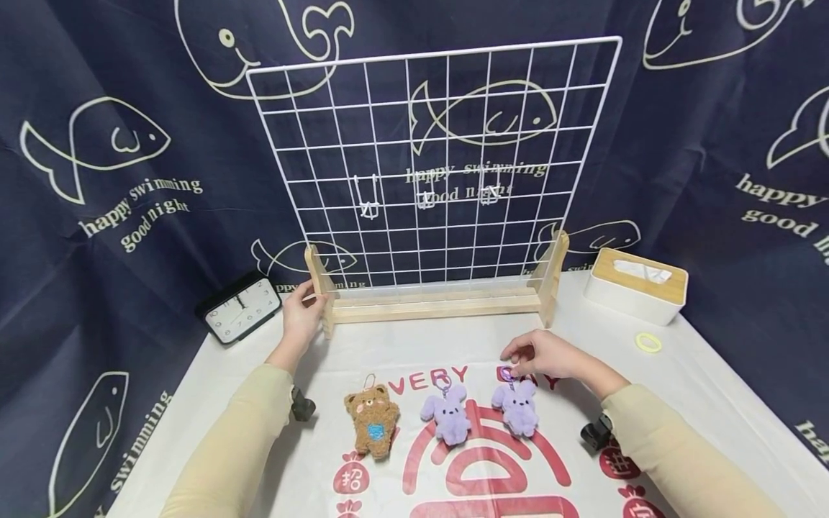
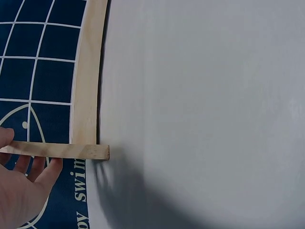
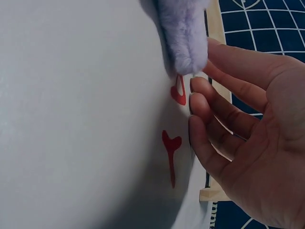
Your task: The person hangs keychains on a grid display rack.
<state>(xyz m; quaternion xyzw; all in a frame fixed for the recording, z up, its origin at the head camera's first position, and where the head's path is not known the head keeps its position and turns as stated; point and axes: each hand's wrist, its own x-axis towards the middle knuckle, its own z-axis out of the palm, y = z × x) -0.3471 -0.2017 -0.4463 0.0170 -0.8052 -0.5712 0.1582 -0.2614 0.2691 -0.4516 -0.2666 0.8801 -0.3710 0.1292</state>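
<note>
At the left end of the white wire grid rack [image 1: 447, 309], my left hand [image 1: 303, 311] grips the wooden side foot [image 2: 57, 150], thumb on one face and fingers on the other. My right hand [image 1: 547, 354] pinches the purple ring at the top of the right-hand purple plush keychain [image 1: 516, 406]; in the right wrist view the plush [image 3: 185, 33] hides the thumb and index tips. A second purple plush keychain [image 1: 448, 417] lies to its left. Further left is a brown bear plush keychain [image 1: 372, 421] with a blue patch and a loop.
Three white hooks hang on the grid: a left hook [image 1: 369, 208], a middle hook [image 1: 425, 201] and a right hook [image 1: 490, 194]. A clock [image 1: 241, 309] stands at the left, a tissue box [image 1: 637, 284] at the right, with a yellow ring [image 1: 648, 342] before it.
</note>
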